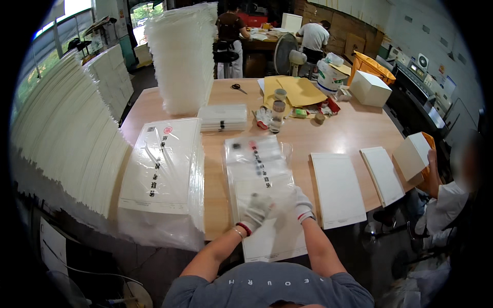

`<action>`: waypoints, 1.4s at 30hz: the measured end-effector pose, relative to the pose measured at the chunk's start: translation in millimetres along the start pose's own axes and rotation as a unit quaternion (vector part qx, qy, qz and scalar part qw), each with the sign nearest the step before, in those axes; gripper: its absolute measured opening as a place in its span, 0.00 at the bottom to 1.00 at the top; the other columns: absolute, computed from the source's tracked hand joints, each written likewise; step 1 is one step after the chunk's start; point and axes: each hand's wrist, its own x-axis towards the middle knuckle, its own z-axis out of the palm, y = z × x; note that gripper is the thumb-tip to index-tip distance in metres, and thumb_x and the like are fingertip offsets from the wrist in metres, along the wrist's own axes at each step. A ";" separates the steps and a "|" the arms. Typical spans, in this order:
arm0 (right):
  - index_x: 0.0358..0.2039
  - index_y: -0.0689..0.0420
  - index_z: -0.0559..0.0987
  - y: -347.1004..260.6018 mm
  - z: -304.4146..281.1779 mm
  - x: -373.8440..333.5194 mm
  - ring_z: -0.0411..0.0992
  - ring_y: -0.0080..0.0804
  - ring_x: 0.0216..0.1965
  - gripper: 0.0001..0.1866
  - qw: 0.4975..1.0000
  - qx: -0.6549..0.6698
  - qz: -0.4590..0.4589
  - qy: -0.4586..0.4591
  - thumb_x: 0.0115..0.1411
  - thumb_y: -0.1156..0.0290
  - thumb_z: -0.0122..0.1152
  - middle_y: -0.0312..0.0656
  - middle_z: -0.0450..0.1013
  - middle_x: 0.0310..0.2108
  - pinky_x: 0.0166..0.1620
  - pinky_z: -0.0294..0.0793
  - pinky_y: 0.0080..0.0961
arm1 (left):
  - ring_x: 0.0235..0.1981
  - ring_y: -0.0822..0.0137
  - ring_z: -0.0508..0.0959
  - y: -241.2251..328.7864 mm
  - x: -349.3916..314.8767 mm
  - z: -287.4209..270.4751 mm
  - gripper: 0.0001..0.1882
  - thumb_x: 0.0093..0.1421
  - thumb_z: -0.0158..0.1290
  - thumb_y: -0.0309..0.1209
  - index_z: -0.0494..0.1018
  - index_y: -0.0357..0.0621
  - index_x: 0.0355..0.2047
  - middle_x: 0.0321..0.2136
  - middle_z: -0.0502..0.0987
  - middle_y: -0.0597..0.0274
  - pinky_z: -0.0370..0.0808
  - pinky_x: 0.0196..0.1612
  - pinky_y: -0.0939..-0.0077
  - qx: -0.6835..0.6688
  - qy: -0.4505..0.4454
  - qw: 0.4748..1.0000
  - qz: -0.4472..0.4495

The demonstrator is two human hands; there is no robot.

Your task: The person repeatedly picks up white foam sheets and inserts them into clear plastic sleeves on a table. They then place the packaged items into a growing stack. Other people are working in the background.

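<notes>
- Nearest lies the person's grey shirt point(267, 288), pale lettering across it.
- The packet point(275, 241) is flat, white and oblong, in front of the person on the desk point(214, 200), its near end jutting past the edge.
- The left hand point(258, 211), in a whitish glove, is over the packet's middle; it is blurred, so its grip cannot be told.
- The right hand point(303, 204), gloved too, is at the packet's right edge; whether it pinches anything cannot be told.
- Toward the far end, clear plastic point(241, 167) looks glossy and wrinkled, with dark characters in a column, a dark square and a red mark.
- Beyond sits a smaller wrapped stack point(222, 117).
</notes>
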 end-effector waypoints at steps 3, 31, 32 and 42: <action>0.58 0.58 0.47 -9.0 -13.2 -3.2 0.68 0.56 0.42 0.31 0.992 -0.080 0.009 -0.099 0.56 0.67 0.45 0.61 0.69 0.40 0.43 0.66 0.42 | 0.42 0.54 0.70 -62.5 -32.2 40.6 0.24 0.54 0.47 0.28 0.58 0.37 0.52 0.38 0.69 0.51 0.69 0.42 0.68 -0.144 0.017 0.919 -0.366; 0.55 0.53 0.62 95.2 -51.7 -267.0 0.74 0.37 0.36 0.30 0.963 0.089 -0.131 -0.218 0.53 0.57 0.54 0.44 0.75 0.32 0.40 0.71 0.29 | 0.27 0.62 0.73 74.0 -196.2 -84.7 0.04 0.47 0.44 0.18 0.67 0.38 0.23 0.23 0.71 0.54 0.70 0.31 0.72 -0.342 -0.054 0.873 -0.344; 0.51 0.57 0.67 133.4 -15.8 -246.5 0.72 0.34 0.38 0.26 0.946 0.115 -0.299 -0.036 0.54 0.58 0.53 0.45 0.73 0.34 0.42 0.70 0.29 | 0.27 0.62 0.72 84.6 -176.5 -100.3 0.05 0.45 0.44 0.18 0.68 0.39 0.23 0.23 0.70 0.55 0.70 0.30 0.74 -0.326 -0.058 0.901 -0.280; 0.47 0.64 0.69 -82.2 -17.0 -198.1 0.69 0.23 0.37 0.18 0.730 0.631 -0.010 -0.262 0.57 0.68 0.51 0.43 0.69 0.40 0.34 0.71 0.20 | 0.18 0.70 0.69 87.9 -53.7 -251.9 0.09 0.51 0.49 0.22 0.65 0.42 0.15 0.18 0.70 0.60 0.67 0.19 0.77 -0.222 0.175 0.959 0.005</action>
